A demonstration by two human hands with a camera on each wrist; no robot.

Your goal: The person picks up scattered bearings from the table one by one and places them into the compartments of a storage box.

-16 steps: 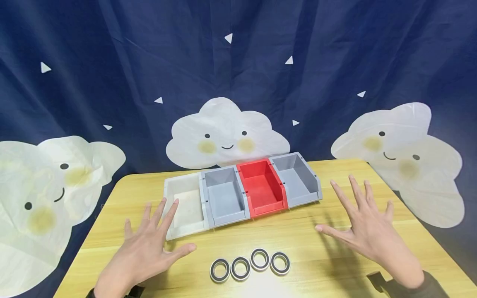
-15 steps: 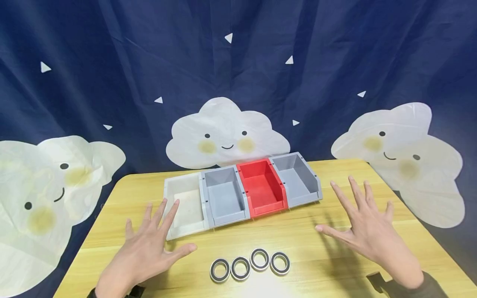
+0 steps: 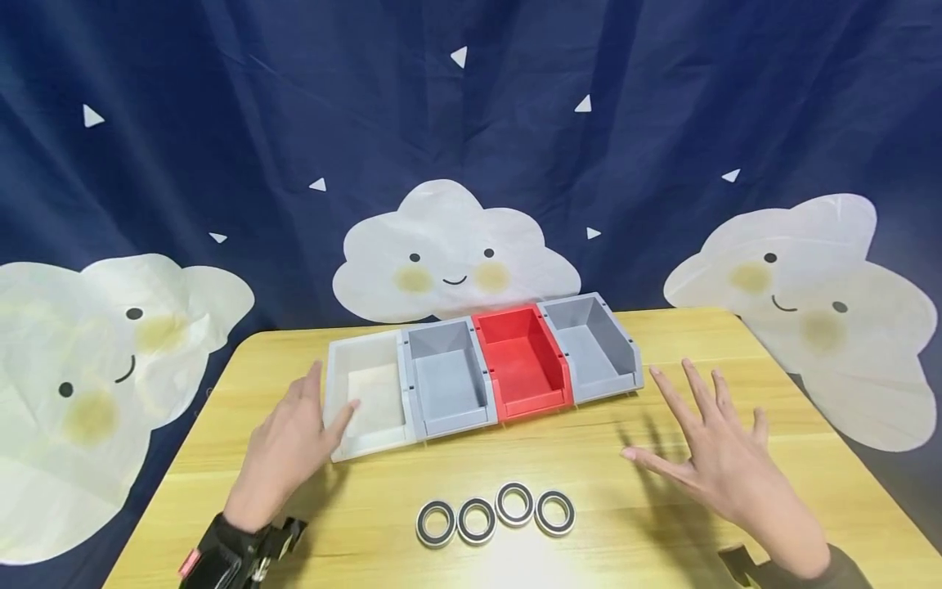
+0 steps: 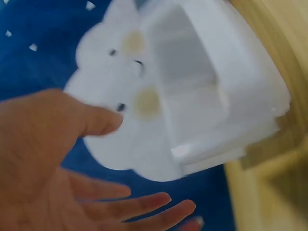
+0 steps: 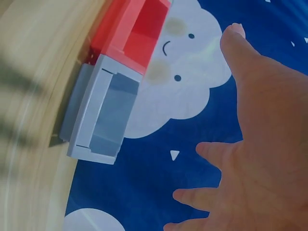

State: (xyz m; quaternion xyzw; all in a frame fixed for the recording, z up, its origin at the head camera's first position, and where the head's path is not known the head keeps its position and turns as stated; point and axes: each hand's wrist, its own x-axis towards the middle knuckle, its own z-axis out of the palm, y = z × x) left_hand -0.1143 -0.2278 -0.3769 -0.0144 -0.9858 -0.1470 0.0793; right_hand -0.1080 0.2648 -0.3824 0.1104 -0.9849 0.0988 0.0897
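My left hand (image 3: 287,446) is over the near left corner of the white bin (image 3: 377,443), fingers fairly straight and thumb overlapping the bin's opening in the head view. In the left wrist view that hand's thumb and fingers are spread apart beside the blurred white bin (image 4: 252,77), with nothing between them. My right hand (image 3: 728,470) hovers over the right side of the table, fingers splayed, holding nothing. Several ring-shaped ball bearings with dark seals lie in a short row between the hands, among them a leftmost bearing (image 3: 423,524) and a rightmost bearing (image 3: 541,514).
Joined to the white bin in a slanted row are a grey bin (image 3: 461,421), a red bin (image 3: 533,403) and another grey bin (image 3: 607,384). They stand toward the back of the wooden table (image 3: 412,474). Behind it hangs a blue curtain (image 3: 515,147) with smiling clouds.
My left hand has turned and moved slightly up toward the white bin, its fingers drawn closer together. The head view has shifted a little. The right hand keeps its splayed pose.
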